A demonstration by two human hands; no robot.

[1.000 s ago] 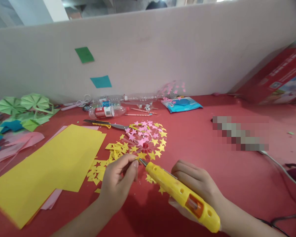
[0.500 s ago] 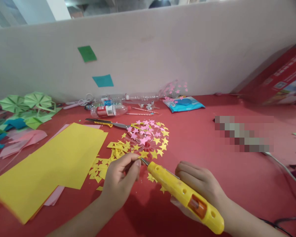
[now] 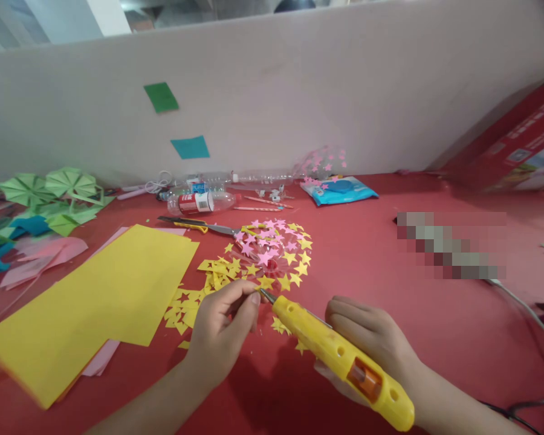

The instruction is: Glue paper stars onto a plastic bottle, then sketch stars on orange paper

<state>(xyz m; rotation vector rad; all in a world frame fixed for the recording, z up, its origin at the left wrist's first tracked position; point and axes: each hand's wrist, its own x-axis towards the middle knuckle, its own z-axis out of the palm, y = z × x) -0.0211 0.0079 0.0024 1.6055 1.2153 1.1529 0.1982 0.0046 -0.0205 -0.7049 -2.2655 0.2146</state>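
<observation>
My right hand [image 3: 374,338] is wrapped around a yellow hot glue gun [image 3: 330,353]. Its metal nozzle points up and left, meeting the fingertips of my left hand [image 3: 229,326]. Thumb and forefinger of that hand pinch a small yellow paper star [image 3: 257,289], mostly hidden by the fingers. Just beyond lies a clear plastic piece with a red centre [image 3: 271,266], ringed by pink stars [image 3: 265,258] and yellow stars [image 3: 303,267]. A heap of yellow star cut-outs and scraps [image 3: 217,275] spreads to the left, partly behind my left hand.
Yellow paper sheets [image 3: 104,296] cover the left side. Scissors [image 3: 222,229] and a yellow-handled cutter [image 3: 193,225] lie behind the stars. Farther back are plastic bottles [image 3: 199,203] and a blue wipes pack [image 3: 340,191]. A blurred-out object with a white cable [image 3: 521,302] sits at right.
Hardly anything differs. Both hands keep the same pose, the nozzle staying at the pinched star, while the whole view shifts very slightly.
</observation>
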